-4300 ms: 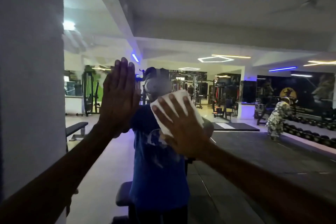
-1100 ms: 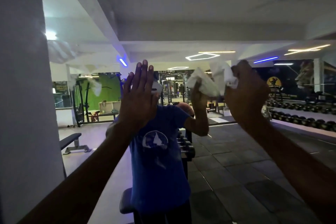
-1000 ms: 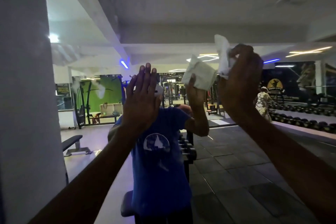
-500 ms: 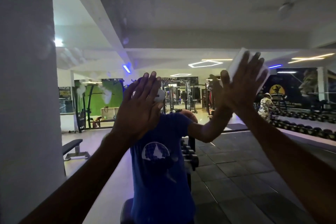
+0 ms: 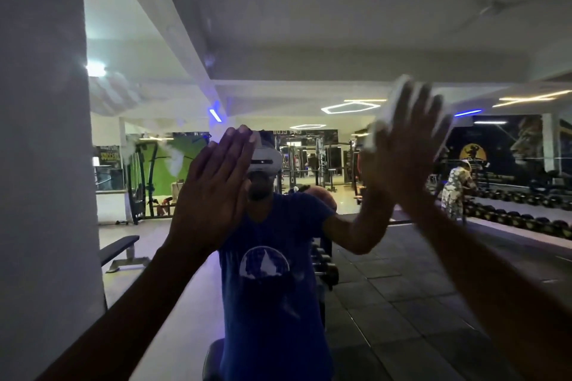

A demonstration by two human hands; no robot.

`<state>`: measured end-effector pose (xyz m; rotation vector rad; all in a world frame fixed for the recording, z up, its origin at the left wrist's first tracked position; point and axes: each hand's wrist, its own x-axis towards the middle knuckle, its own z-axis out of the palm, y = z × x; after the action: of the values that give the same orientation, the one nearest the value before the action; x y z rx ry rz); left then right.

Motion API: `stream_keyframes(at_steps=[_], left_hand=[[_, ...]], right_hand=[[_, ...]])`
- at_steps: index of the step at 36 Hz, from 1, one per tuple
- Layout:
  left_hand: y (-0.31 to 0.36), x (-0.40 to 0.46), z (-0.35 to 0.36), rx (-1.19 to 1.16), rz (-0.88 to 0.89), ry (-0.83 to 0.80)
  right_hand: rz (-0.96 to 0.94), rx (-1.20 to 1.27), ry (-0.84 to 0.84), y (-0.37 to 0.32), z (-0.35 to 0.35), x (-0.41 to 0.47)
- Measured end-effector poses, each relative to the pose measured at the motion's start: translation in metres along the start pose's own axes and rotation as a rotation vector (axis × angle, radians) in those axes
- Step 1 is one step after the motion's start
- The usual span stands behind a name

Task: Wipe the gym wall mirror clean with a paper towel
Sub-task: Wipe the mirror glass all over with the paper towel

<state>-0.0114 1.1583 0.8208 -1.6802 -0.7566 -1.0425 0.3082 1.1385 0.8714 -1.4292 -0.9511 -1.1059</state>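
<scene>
Mirror (image 5: 309,40) glass fills most of the view, and both hands are raised against it. Left hand (image 5: 213,192) lies flat on the glass near the middle, with the fingers straight and close together, pointing up; it holds nothing. Right hand (image 5: 408,145) is higher and nearer to the right edge of the mirror, the fingers spread and straight, and it presses the white paper towel (image 5: 387,114) against the glass. This towel is under the palm and the fingers, and only its upper and left edges show past the hand; the hand and the towel are blurred. A grey pillar (image 5: 43,148) borders the mirror on the left side. In the reflection a person in a blue shirt (image 5: 272,272) stands in the middle with a white headset (image 5: 263,158), and a weight bench (image 5: 119,252) stands on the floor at the left. A long row of dumbbells (image 5: 520,219) runs along the right side, and another person (image 5: 455,189) stands near this row
</scene>
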Motion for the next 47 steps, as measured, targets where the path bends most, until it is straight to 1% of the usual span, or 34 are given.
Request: stream_keyframes(at_steps=[1,3,4,6,7,8,9,11,12,13,14,15,16,18,19,20,21,22,23,24,27,29,30,31,33,35,37,38,39,40,43,45,46,47], left_hand=[[0.001,-0.001,0.001,0.003,-0.005,0.002],[0.001,-0.001,0.002,0.009,-0.002,0.000],[0.000,0.000,0.001,0.007,0.004,-0.008],[-0.002,-0.001,0.001,0.004,0.010,-0.025],[-0.003,-0.001,0.001,0.009,0.012,-0.030],[-0.004,-0.001,0.001,0.016,0.014,-0.033],[-0.004,-0.001,0.001,0.019,0.014,-0.035],[-0.001,-0.001,-0.001,0.008,-0.001,-0.033],[0.003,-0.001,-0.001,0.004,-0.020,-0.029],[0.008,0.000,-0.002,0.004,-0.044,-0.026],[0.014,0.000,-0.002,0.003,-0.071,-0.025],[0.020,0.001,-0.001,0.000,-0.100,-0.025],[0.026,0.001,0.000,0.000,-0.127,-0.022],[0.033,0.003,0.000,0.003,-0.160,-0.024],[0.033,0.003,-0.001,-0.001,-0.158,-0.037],[0.031,0.002,-0.002,-0.006,-0.148,-0.052],[0.027,0.000,-0.004,-0.007,-0.132,-0.065],[0.023,-0.001,-0.006,-0.007,-0.110,-0.078],[0.018,-0.003,-0.009,-0.007,-0.088,-0.093],[0.013,-0.004,-0.011,-0.007,-0.070,-0.107],[0.011,-0.004,-0.014,-0.012,-0.071,-0.102],[0.020,-0.002,-0.012,-0.024,-0.115,-0.085],[0.024,-0.001,-0.010,-0.027,-0.139,-0.077],[0.028,0.000,-0.008,-0.029,-0.160,-0.070],[0.033,0.000,-0.006,-0.028,-0.171,-0.061],[0.032,-0.002,-0.007,-0.029,-0.153,-0.058],[0.028,-0.005,-0.008,-0.024,-0.130,-0.058],[0.027,-0.006,-0.009,-0.027,-0.127,-0.051],[0.026,-0.006,-0.009,-0.033,-0.128,-0.043],[0.027,-0.005,-0.009,-0.038,-0.133,-0.037],[0.033,-0.004,-0.007,-0.030,-0.166,-0.041],[0.039,-0.003,-0.004,-0.008,-0.203,-0.052],[0.043,-0.003,-0.003,0.000,-0.226,-0.060],[0.047,-0.003,-0.001,0.006,-0.250,-0.066]], right_hand=[[-0.072,-0.005,-0.027,-0.022,-0.005,-0.032],[-0.442,0.090,-0.188,-0.050,-0.013,-0.104],[-0.639,0.131,-0.260,-0.049,-0.016,-0.130],[-0.913,0.133,-0.324,-0.022,-0.018,-0.121],[-0.947,0.124,-0.295,-0.006,-0.015,-0.098],[-0.906,0.105,-0.241,0.009,-0.012,-0.069],[-0.796,0.057,-0.193,0.025,-0.008,-0.039],[-0.457,-0.021,-0.140,0.053,-0.009,0.010],[-0.266,0.004,-0.112,0.057,-0.011,0.019],[-0.093,0.049,-0.092,0.047,-0.013,0.014],[0.010,0.042,-0.072,0.028,-0.014,-0.005],[0.005,0.034,-0.068,0.008,-0.016,-0.035],[-0.120,0.031,-0.109,-0.013,-0.018,-0.070],[-0.561,0.120,-0.281,-0.037,-0.023,-0.140],[-0.769,0.149,-0.343,-0.036,-0.024,-0.157],[-0.920,0.161,-0.367,-0.027,-0.025,-0.153],[-0.997,0.153,-0.356,-0.014,-0.023,-0.134],[-1.006,0.122,-0.322,-0.001,-0.021,-0.106],[-0.947,0.080,-0.272,0.010,-0.019,-0.073],[-0.828,0.046,-0.225,0.022,-0.016,-0.041],[-0.296,-0.010,-0.115,0.054,-0.008,0.036],[0.004,0.025,-0.031,0.033,-0.007,0.033],[0.071,0.022,-0.013,0.009,-0.009,0.013],[0.022,0.037,-0.030,-0.015,-0.012,-0.017],[-0.347,0.129,-0.147,-0.054,-0.019,-0.092],[-0.705,0.204,-0.291,-0.059,-0.028,-0.144],[-0.887,0.213,-0.336,-0.030,-0.023,-0.134],[-0.907,0.186,-0.327,-0.013,-0.018,-0.112],[-0.874,0.136,-0.295,0.005,-0.014,-0.085],[-0.783,0.082,-0.256,0.025,-0.009,-0.057],[-0.321,0.027,-0.158,0.075,-0.005,0.009],[-0.064,0.068,-0.124,0.062,-0.007,-0.001],[-0.030,0.065,-0.119,0.046,-0.008,-0.025],[-0.088,0.084,-0.146,0.028,-0.010,-0.059]])
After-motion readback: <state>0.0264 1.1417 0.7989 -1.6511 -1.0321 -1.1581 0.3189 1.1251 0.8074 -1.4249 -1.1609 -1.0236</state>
